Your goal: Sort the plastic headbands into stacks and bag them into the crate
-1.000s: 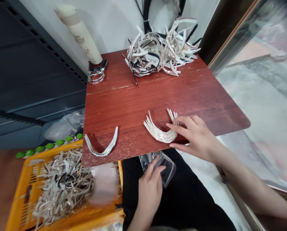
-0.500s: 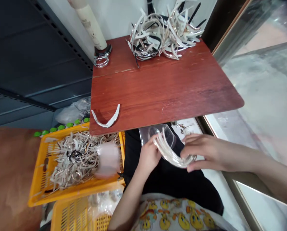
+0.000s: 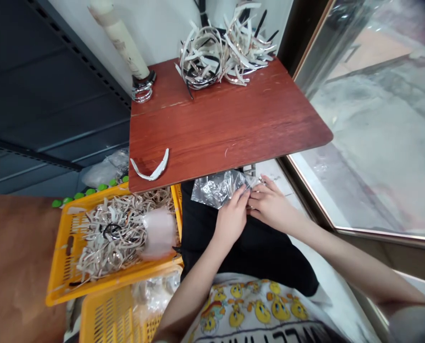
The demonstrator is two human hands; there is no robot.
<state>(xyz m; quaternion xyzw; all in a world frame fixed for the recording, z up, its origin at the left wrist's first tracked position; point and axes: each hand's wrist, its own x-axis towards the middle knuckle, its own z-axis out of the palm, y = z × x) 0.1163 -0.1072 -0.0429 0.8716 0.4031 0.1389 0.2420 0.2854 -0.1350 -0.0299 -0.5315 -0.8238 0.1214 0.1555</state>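
Our left grip (image 3: 232, 215) and right grip (image 3: 273, 206) clamp the clear bag (image 3: 211, 189) below the bench's (image 3: 262, 119) near edge; tugging could tear it.

The 2 forearms (image 3: 340, 250) converge, left hand (image 3: 232, 216) just beside right hand (image 3: 272, 206), fingers (image 3: 239, 194) bent.

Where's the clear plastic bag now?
In mid head view, the bag is over the black trousers, just below the red board, with the left hand and right hand at its right end.

Clear plastic bag (image 3: 212, 188), crinkled, glossy, lying sideways over black-clad lap (image 3: 265, 252), right end at both hands (image 3: 232, 216).
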